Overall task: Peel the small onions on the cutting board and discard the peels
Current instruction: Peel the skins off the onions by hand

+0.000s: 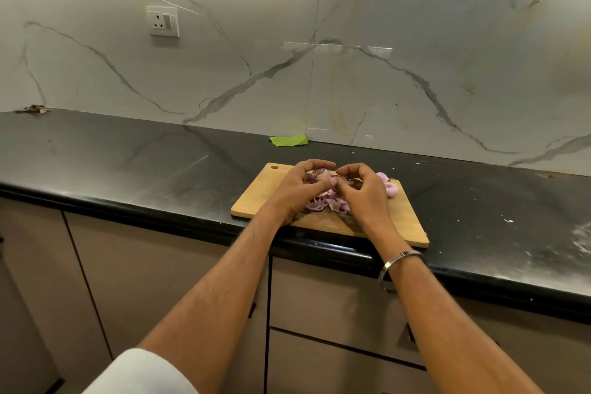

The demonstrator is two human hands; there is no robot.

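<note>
A wooden cutting board (262, 193) lies on the black counter. Above its middle my left hand (297, 190) grips a small purple onion (321, 174) with curled fingers. My right hand (364, 193) pinches a strip of dark peel (347, 181) that hangs off that onion. A heap of purple peels (323, 203) lies on the board under both hands. Peeled pale-purple onions (390, 187) sit at the board's far right corner, partly hidden behind my right hand.
The black counter (128, 157) runs left and right of the board, with white specks on the right. A green scrap (289, 140) lies by the marble wall. Dry debris (33, 109) sits at the far left. Cabinet drawers are below the counter edge.
</note>
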